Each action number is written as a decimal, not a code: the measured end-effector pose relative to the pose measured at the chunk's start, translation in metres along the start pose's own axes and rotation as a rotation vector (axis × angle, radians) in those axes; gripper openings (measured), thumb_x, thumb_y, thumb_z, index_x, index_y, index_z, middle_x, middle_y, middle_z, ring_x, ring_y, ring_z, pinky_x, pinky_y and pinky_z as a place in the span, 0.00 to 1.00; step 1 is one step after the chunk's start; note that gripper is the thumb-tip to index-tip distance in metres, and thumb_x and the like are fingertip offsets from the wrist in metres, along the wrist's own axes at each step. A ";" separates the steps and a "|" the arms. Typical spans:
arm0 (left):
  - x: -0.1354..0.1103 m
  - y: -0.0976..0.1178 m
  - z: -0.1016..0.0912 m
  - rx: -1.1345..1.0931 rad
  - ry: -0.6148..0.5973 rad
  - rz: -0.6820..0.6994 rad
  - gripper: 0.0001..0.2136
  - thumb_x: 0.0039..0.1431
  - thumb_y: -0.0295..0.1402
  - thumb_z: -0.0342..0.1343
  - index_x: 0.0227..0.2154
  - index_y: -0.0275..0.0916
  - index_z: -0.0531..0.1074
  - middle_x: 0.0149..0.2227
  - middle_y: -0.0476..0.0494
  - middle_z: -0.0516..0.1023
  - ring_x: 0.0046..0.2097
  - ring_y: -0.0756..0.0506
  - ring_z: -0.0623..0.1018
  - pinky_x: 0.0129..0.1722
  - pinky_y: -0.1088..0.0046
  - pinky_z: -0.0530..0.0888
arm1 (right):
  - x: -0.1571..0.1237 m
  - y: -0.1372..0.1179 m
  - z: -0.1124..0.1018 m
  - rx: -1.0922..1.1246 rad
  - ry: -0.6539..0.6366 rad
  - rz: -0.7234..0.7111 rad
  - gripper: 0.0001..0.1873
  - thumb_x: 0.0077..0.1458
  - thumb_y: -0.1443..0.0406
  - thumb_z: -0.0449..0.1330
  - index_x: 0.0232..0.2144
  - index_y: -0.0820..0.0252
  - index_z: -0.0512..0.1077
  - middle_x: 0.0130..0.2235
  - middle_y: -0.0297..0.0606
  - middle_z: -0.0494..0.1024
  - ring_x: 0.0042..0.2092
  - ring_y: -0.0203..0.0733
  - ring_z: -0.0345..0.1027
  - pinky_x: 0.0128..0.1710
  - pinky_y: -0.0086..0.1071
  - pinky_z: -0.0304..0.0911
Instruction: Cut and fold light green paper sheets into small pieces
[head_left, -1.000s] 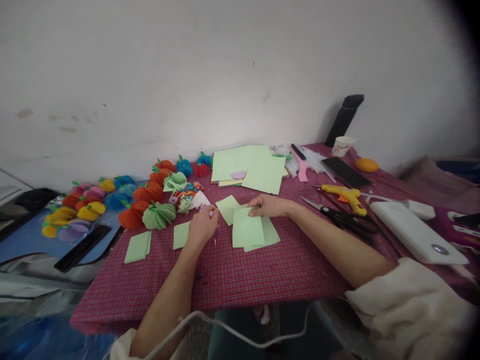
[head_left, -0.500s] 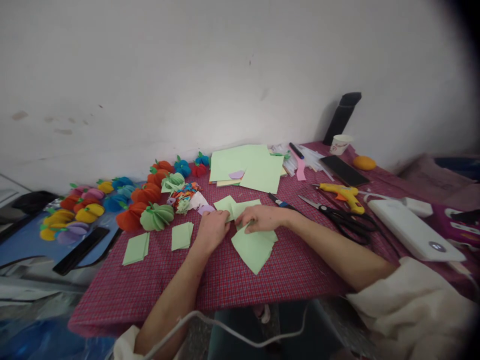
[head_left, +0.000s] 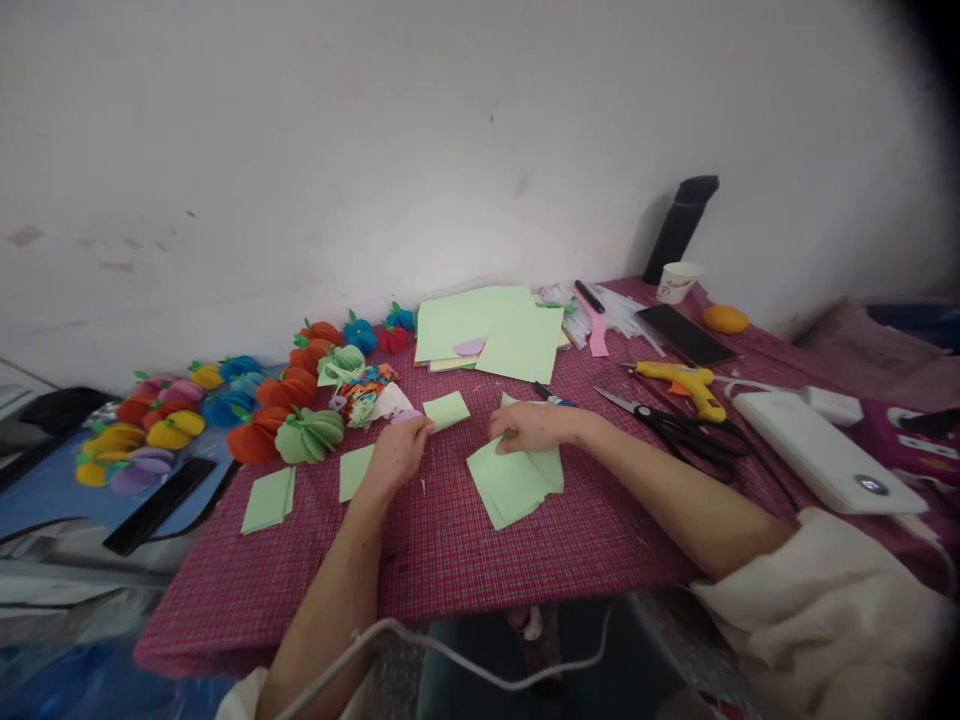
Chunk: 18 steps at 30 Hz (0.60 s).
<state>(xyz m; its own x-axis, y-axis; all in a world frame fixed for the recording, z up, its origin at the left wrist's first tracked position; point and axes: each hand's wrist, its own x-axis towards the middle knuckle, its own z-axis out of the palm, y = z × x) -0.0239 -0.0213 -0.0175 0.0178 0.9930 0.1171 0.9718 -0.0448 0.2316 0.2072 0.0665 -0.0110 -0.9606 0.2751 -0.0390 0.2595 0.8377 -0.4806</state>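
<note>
My left hand [head_left: 397,452] pinches the near corner of a small folded light green paper piece [head_left: 447,409] lying on the red checked tablecloth [head_left: 450,550]. A small purple paper shape [head_left: 406,415] sits right by its fingertips. My right hand [head_left: 525,427] rests with curled fingers on the top edge of a small stack of light green paper squares [head_left: 514,482]. Two more folded green pieces [head_left: 354,471] [head_left: 268,499] lie to the left of my left hand.
Paper pumpkins [head_left: 300,434] in several colours line the left back. Large green sheets [head_left: 487,330], black scissors [head_left: 679,427], a yellow glue gun [head_left: 686,384], a phone [head_left: 684,335], a paper cup [head_left: 676,282], an orange [head_left: 724,318] and a white box [head_left: 821,448] lie to the right.
My left hand has pulled one small green piece away from the stack to the left. My right hand slid the stack back and keeps it down.
</note>
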 end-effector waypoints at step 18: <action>-0.006 0.001 -0.001 -0.193 -0.046 0.080 0.20 0.47 0.19 0.42 0.44 0.37 0.63 0.38 0.45 0.76 0.40 0.47 0.74 0.40 0.72 0.66 | 0.027 0.027 -0.021 0.649 0.166 0.235 0.15 0.44 0.59 0.59 0.33 0.64 0.71 0.29 0.34 0.73 0.28 0.32 0.62 0.27 0.26 0.56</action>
<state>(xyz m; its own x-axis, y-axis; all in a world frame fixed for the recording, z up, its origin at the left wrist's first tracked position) -0.0234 -0.0276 -0.0175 0.1083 0.9891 0.0999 0.9038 -0.1398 0.4044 0.1902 0.1060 -0.0068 -0.8454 0.5253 -0.0963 0.2965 0.3117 -0.9028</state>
